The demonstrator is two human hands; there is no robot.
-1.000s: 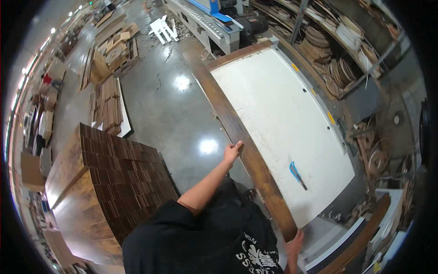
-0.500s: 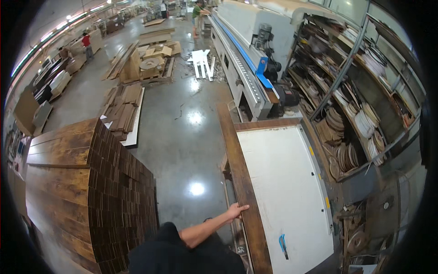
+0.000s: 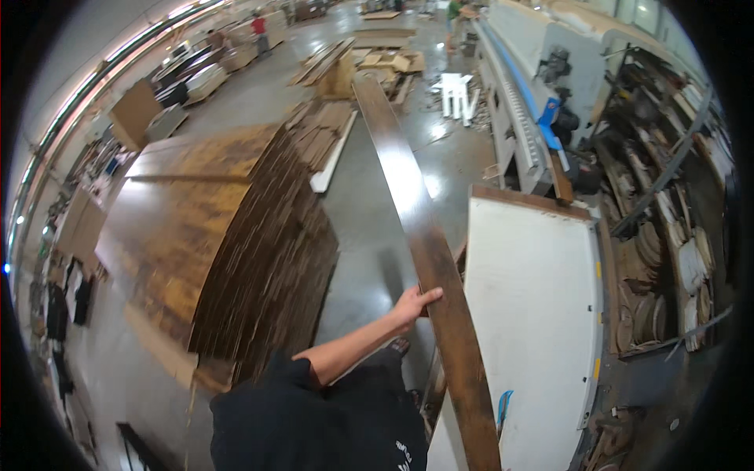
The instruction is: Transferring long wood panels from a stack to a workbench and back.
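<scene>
A long dark brown wood-grain board (image 3: 428, 235) slants across the middle, from the bottom edge up toward the far floor. My left hand (image 3: 416, 304) grips its left edge about halfway along, thumb on the top face and the fingers hidden beneath. The board's near part overlaps a white-topped table (image 3: 542, 314), while its far end reaches out over the floor. A blue-handled tool (image 3: 504, 404), perhaps a cutter, lies on the table just right of the board. My right hand is out of the picture.
To the left stands a tall stack of similar brown boards (image 3: 259, 251). Beyond it lie flat brown panels (image 3: 318, 133) and white strips (image 3: 455, 98) on the floor. A long machine (image 3: 510, 102) runs along the back right, beside shelves of coiled edging (image 3: 652, 243). Other people are far off.
The board has come off the table's left edge and swung left, its far end now over the floor. My left hand moved with it, and the view turned left.
</scene>
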